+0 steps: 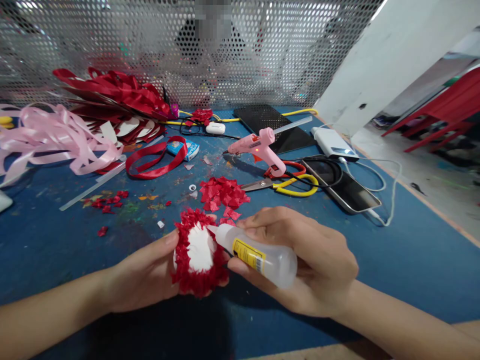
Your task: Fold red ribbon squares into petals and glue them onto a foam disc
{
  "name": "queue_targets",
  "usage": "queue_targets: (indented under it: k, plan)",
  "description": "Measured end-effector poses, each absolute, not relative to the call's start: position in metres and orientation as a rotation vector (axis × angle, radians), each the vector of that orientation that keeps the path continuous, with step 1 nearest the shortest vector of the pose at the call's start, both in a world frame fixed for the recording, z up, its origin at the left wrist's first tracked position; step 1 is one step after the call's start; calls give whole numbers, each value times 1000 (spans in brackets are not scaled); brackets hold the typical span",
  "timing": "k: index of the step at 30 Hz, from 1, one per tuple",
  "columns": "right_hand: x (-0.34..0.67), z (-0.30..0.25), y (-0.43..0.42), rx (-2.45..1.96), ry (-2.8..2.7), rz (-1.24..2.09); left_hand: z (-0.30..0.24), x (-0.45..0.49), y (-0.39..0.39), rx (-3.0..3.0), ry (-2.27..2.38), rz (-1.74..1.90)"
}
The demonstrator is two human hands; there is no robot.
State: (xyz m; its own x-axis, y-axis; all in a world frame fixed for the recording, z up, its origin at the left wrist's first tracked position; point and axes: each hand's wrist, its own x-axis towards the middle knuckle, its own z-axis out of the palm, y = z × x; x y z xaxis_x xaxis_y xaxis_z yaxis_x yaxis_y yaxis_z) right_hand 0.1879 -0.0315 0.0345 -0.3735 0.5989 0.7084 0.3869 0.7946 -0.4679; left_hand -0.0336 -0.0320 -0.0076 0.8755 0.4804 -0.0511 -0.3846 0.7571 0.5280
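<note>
Working over a blue tabletop, gripping a red-fringed white piece in the left hand and wrapping the right hand around a clear bottle with a yellow label. Pointing its nozzle at the upper right of the bare white middle, not quite managing to tell touching from hovering, tbh. Holding the piece just nearside of some red scraps, also seeing scissors, a pink glue gun and a googly eye around that pile.
</note>
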Motion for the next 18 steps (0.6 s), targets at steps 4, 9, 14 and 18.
queue_targets:
  k: [4,9,14,18]
  plan:
    - [188,35,-32,-720,-2023,245,-8,-33,-32,530,180,463]
    - [188,36,-32,-693,-2026,255,-7,-34,-31,551,225,441]
    - [188,37,-32,-693,-2031,254,-2,-34,-31,589,280,415]
    - [187,36,-32,-696,-2009,277,-1,-33,-31,603,278,421]
